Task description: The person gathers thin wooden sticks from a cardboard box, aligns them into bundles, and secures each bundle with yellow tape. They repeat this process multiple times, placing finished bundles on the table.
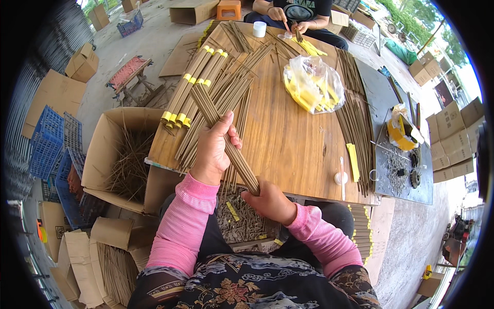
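Note:
A bundle of thin brown incense sticks slants across the table's near edge, held in both my hands. My left hand wraps around its middle, while my right hand closes on the lower end. Beyond my left hand, loose incense sticks lie spread over the wooden table. Finished-looking bundles with yellow bands are stacked at the left. A clear plastic bag of yellow paper strips rests past the middle. Near my right side are a small white pot with a stick-like tool and a yellow strip.
Long rows of sticks line the table's right side, beside a dark board with a yellow box and metal bits. Cardboard boxes of sticks stand at left. Across the table, another person's hands hold sticks.

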{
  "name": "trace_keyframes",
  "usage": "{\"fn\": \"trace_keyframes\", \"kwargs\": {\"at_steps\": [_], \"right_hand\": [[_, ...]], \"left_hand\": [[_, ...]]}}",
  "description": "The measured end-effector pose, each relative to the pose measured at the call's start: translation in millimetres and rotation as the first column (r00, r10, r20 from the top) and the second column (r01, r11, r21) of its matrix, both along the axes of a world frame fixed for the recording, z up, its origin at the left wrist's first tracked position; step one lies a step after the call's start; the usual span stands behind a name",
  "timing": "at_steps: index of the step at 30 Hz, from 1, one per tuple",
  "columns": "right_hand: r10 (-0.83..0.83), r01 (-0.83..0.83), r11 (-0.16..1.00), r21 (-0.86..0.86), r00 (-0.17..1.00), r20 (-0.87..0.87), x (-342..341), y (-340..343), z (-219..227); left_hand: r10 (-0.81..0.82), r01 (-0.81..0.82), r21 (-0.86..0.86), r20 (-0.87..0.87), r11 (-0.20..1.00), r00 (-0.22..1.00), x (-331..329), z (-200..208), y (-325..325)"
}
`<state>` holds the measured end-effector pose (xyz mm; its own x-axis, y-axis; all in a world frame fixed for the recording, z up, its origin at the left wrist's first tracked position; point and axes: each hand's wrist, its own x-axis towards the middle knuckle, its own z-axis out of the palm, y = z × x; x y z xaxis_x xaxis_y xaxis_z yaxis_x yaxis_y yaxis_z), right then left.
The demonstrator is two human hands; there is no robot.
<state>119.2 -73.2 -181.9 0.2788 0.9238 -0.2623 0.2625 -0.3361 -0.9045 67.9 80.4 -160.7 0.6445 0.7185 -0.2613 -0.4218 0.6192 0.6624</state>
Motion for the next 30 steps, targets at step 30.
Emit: {"fn": "trace_keyframes", "kwargs": {"at_steps": [30], "right_hand": [[0.034,-0.066,0.996,-0.059,0.898,-0.438,2.8,-0.2,2.1]], "left_hand": [[-0.082,0.085,-0.059,0.053,0.995,0.995,-1.3,-5.4,-2.7]]}}
